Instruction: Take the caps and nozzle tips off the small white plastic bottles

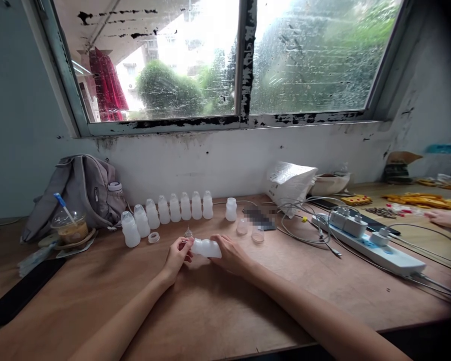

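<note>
A translucent white bottle (206,248) lies sideways above the table, held between both hands. My right hand (229,254) wraps round its base end. The fingers of my left hand (178,258) are pinched at its other end, on a part too small to make out. Just behind my left hand a small clear nipple-shaped piece (188,232) stands on the table. A white ring (154,237) lies farther left. Several capped bottles (175,208) stand upright in a curved row behind. One bottle without a tall cap (231,209) stands right of them, near two clear caps (257,234).
On the wooden table (195,321), a drink cup (69,228) and grey backpack (86,188) stand left, beside a black flat item (24,293). Right are a white bag (291,185), cables and a power strip (376,248). Another person's hand (447,218) is at the far right.
</note>
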Available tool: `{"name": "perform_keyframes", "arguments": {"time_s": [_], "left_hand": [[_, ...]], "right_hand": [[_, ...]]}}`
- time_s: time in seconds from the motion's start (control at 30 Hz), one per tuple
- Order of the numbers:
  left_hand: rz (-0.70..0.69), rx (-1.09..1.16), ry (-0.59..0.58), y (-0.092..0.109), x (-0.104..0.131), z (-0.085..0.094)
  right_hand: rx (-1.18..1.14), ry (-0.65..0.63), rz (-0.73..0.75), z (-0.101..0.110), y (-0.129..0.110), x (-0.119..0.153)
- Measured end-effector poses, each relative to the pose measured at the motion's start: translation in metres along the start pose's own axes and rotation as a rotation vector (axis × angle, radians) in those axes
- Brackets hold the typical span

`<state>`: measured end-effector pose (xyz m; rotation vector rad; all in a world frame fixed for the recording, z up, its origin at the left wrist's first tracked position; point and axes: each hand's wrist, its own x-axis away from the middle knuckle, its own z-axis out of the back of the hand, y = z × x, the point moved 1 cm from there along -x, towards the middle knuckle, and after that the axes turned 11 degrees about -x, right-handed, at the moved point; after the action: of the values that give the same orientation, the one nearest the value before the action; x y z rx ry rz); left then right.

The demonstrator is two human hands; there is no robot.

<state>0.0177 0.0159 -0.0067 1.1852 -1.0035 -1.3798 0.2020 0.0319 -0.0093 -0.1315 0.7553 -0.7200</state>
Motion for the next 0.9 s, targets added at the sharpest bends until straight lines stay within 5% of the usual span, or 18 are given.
{"name": "perform_keyframes", "arguments": {"time_s": [0.57,0.77,0.9], "left_hand": [[0.058,0.060,-0.012,-0.001,-0.001,0.000],[-0.093,0.083,-0.047,0.003,-0.001,0.007],[-0.036,0.064,0.036,0.000,-0.004,0.010]], "right_hand": [[0.137,0.017,0.132,0.010,0.000,-0.003],[0.119,0.034,0.117,0.010,0.002,-0.003],[0.111,0.035,0.108,0.011,0.001,-0.004]]}}
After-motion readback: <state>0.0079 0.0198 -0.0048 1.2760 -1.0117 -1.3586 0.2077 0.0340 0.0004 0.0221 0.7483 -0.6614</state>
